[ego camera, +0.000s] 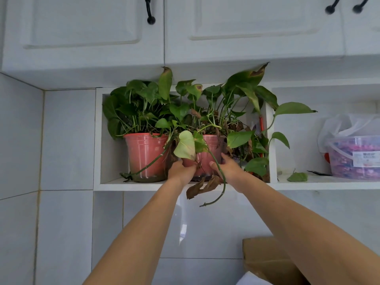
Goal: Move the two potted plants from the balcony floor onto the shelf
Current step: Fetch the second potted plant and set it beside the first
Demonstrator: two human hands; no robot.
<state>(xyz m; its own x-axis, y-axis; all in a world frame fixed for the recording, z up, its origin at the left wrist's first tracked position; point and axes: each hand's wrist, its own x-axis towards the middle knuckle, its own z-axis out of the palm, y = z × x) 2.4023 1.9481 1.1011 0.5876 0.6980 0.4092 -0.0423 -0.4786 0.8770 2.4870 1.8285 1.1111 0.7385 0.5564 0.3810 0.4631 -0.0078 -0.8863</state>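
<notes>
Two leafy green plants in pink plastic pots stand side by side in a white shelf niche (111, 185). The left pot (145, 156) rests alone on the shelf board. The right pot (207, 159) sits at the niche's front edge, held between both hands. My left hand (181, 170) grips its left side and my right hand (228, 167) grips its right side. Brown dead leaves and a long bare stem hang from this pot over the shelf edge. Its leaves hide the niche's right wall.
White cabinet doors with black handles (149, 11) hang directly above the niche. To the right, another shelf section holds a clear plastic tub (355, 157), a bag and a fallen leaf (297, 177). A cardboard box (267, 260) stands below right. White tiled wall lies below.
</notes>
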